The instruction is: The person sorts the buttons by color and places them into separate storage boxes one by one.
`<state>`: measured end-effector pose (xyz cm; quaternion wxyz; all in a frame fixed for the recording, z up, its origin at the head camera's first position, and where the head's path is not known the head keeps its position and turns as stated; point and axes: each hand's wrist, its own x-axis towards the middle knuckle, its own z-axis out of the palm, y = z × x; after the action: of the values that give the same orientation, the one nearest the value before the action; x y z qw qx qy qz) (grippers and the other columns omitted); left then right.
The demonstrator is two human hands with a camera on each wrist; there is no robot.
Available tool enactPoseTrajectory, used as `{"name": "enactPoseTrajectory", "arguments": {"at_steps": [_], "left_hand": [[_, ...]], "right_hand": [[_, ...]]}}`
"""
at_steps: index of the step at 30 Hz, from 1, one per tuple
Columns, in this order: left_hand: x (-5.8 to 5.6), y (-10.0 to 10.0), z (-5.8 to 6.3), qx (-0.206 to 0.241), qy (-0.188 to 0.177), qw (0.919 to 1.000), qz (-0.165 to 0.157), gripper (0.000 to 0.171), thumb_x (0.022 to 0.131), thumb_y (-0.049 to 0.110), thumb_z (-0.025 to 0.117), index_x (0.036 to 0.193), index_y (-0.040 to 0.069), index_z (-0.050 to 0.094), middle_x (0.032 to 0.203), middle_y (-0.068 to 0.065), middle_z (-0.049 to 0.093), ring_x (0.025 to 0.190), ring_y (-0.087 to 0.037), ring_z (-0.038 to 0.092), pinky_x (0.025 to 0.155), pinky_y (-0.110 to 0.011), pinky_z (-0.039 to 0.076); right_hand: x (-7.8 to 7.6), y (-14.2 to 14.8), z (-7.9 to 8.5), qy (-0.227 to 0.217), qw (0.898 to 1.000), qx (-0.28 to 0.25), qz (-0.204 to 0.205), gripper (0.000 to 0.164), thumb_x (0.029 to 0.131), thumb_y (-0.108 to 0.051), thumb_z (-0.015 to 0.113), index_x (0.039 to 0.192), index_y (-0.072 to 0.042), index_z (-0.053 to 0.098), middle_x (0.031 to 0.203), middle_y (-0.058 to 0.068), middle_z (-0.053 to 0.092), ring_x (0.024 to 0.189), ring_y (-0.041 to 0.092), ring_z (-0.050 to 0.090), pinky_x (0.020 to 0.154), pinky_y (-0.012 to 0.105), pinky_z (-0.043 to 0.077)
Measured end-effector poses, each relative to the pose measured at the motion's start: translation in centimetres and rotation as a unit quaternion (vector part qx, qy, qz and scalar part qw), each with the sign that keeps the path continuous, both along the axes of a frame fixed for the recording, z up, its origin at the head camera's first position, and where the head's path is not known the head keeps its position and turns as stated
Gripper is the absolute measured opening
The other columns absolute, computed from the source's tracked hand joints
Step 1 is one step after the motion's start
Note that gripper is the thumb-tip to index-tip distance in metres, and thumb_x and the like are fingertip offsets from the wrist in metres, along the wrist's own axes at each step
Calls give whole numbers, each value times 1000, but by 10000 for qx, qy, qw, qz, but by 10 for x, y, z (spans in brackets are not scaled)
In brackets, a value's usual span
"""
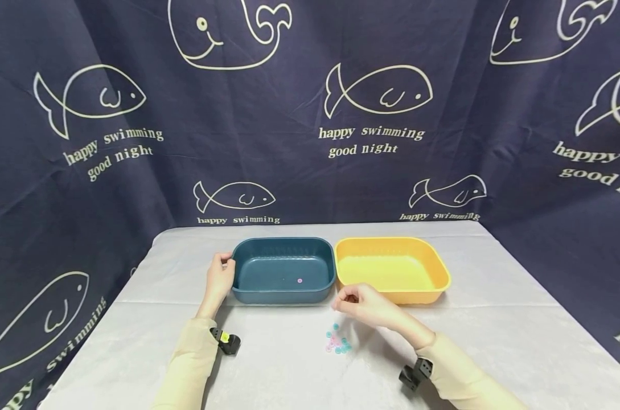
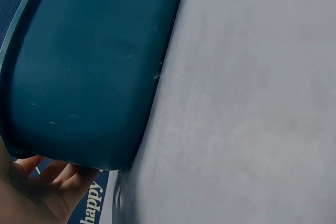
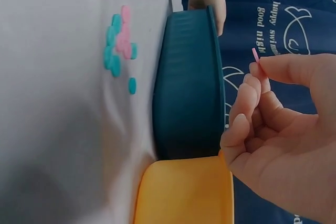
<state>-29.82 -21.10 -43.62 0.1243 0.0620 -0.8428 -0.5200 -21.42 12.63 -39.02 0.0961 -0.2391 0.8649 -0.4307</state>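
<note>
A small pink button (image 3: 255, 54) is pinched between the thumb and forefinger of my right hand (image 3: 286, 114). In the head view that right hand (image 1: 368, 306) hovers just in front of the yellow bin (image 1: 422, 296), near where it meets the dark blue bin (image 1: 284, 297). My left hand (image 1: 220, 279) grips the left end of the blue bin; in the left wrist view its fingers (image 2: 71, 182) lie against the bin's end wall. One pink button (image 1: 299, 281) lies inside the blue bin. On the table, a loose pile of pink and teal buttons (image 1: 338, 350) sits below my right hand.
Both bins stand side by side on a white cloth-covered table (image 1: 279, 364). Behind and beside it hangs a navy curtain (image 1: 299, 171) with fish drawings. Each wrist carries a black camera, such as the left camera (image 1: 230, 344).
</note>
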Motion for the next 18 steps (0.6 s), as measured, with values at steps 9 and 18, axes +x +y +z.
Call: {"name": "enactPoseTrajectory", "arguments": {"at_steps": [9,18], "left_hand": [[2,3,3,-39,43,10000,-53,34,97,13,36,126,-4,43,126,-27,48,117,-42,51,96,-51,44],[2,1,2,-55,72,10000,-25,34,97,12,36,126,-5,43,126,-27,48,117,-42,51,96,-51,44]], "right_hand": [[-4,-6,5,173,9997,-147,-28,17,88,-17,60,86,-2,68,81,2,63,71,10,49,62,18,40],[-12,-17,6,243,9991,-286,-205,13,88,-16,60,83,-9,70,85,10,67,67,9,48,59,17,39]]}}
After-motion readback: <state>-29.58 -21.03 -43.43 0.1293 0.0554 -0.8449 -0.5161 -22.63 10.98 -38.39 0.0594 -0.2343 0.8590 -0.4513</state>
